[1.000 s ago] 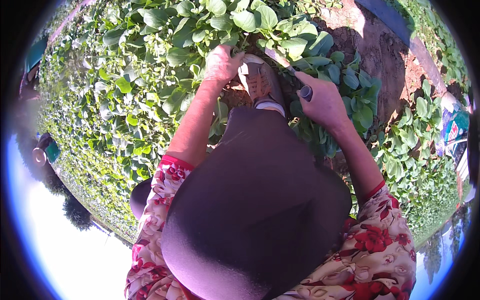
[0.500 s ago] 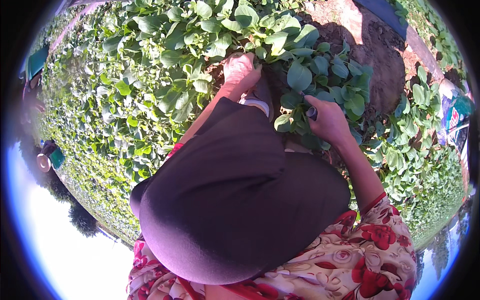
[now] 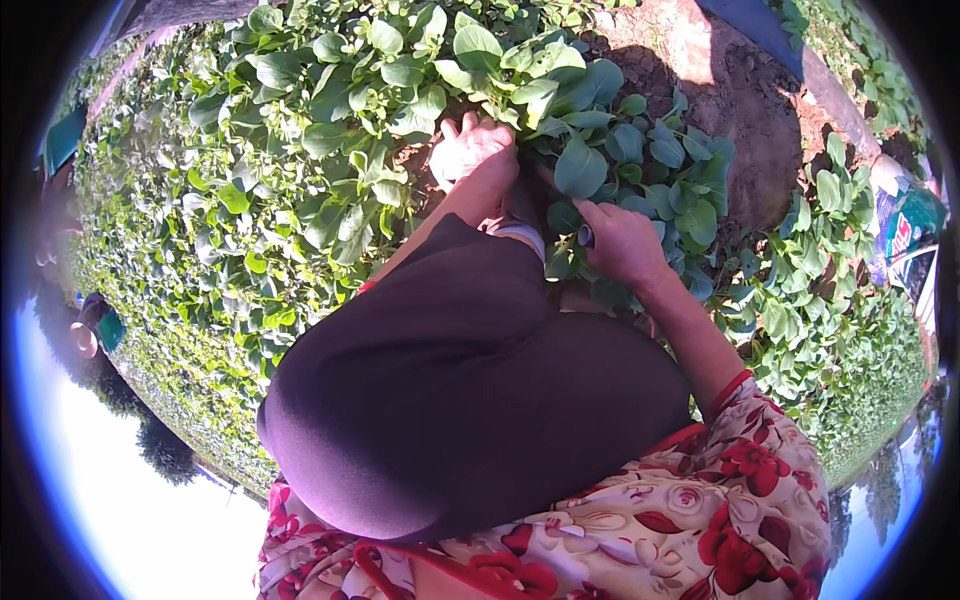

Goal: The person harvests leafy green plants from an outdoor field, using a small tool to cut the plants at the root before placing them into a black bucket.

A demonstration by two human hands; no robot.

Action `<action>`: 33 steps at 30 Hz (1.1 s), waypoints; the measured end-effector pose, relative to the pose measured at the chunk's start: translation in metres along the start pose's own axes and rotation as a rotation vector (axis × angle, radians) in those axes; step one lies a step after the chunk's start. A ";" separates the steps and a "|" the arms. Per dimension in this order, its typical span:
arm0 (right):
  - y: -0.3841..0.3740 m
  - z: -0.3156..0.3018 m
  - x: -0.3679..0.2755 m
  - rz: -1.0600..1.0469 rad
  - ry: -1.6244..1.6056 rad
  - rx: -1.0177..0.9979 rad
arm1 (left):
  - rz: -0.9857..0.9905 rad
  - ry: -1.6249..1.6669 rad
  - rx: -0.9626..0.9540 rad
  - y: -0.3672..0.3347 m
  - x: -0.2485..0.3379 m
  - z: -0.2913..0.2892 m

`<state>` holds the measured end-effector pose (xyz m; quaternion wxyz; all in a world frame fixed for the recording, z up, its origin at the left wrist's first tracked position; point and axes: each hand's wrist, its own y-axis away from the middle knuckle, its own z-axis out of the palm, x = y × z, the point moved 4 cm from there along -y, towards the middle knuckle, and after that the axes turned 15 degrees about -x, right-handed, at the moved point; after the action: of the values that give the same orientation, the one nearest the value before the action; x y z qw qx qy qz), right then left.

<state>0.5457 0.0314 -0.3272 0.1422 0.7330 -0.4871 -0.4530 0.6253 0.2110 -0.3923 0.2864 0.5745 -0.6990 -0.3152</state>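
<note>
My left hand (image 3: 474, 153) rests low among leafy green plants (image 3: 480, 48), at their base near my shoe. Its fingers are spread, and I see nothing held in it. My right hand (image 3: 628, 245) is wrapped round a dark-handled knife (image 3: 586, 236). The round butt of the handle shows beside my fingers, while most of the blade is lost in shadow and leaves. Just beyond the right hand stands a clump of broad, darker leaves (image 3: 581, 168), with its stems hidden.
Bare brown soil (image 3: 760, 150) lies beyond the clump to the right. A dark strip (image 3: 755, 35) crosses the far right. A green and white printed bag (image 3: 908, 225) stands at the right edge. Dense plants (image 3: 200, 240) fill the left; another person with a pale hat (image 3: 84, 340) is far off there.
My left hand has loosened, its fingers spreading, and shifted slightly down. My right hand with the knife has moved left, closer to the left hand.
</note>
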 end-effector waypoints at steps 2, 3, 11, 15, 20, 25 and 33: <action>-0.003 -0.002 -0.003 -0.039 0.011 0.013 | -0.034 -0.002 -0.023 -0.013 -0.007 0.011; -0.001 -0.002 -0.002 -0.053 0.014 0.032 | 0.015 -0.005 -0.032 -0.022 -0.006 0.021; 0.005 -0.005 -0.012 -0.017 0.124 0.039 | 0.207 -0.001 0.016 -0.021 -0.015 0.026; 0.018 -0.017 -0.017 -0.015 0.078 0.077 | 0.203 0.057 -0.017 -0.005 -0.009 0.012; 0.033 -0.040 -0.028 -0.100 -0.085 0.203 | 0.432 1.137 -0.014 -0.037 -0.044 0.045; 0.050 -0.077 -0.024 -0.165 -0.238 0.446 | 0.622 2.102 -0.120 0.013 -0.050 -0.019; -0.007 -0.116 0.038 0.116 -0.459 0.562 | 0.577 1.656 0.096 -0.018 -0.036 -0.165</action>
<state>0.6472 -0.0244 -0.2877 -0.1522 0.5938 -0.6525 -0.4456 0.7683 0.2253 -0.3028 0.7457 0.4310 -0.3969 0.3173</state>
